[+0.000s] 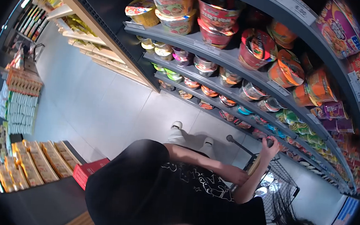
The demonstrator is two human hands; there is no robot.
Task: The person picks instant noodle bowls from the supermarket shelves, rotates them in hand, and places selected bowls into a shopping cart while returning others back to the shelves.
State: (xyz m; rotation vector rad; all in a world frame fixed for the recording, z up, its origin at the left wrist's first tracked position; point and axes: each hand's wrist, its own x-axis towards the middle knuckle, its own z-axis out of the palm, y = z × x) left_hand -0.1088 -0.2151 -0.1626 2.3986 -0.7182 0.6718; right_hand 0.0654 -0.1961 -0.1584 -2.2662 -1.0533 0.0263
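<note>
My right hand (271,146) is raised beside the noodle shelves, its fingers wrapped round a small dark rounded thing (270,141) whose kind I cannot make out. Below it stands a wire shopping cart (288,177) with a tan bar (250,164) across its near side. My left hand (238,175) is at that bar, and my right forearm crosses in front of its fingers, so their grip is hidden. Shiny round items (261,192) show through the cart's mesh.
Curved shelves (219,48) of instant noodle cups and bowls (257,49) line the right side. Yellow packs (43,161) and a red box (88,172) sit on a dark counter at left. Stacked white packs (21,110) stand farther off. Dark hair strands (284,213) hang at lower right.
</note>
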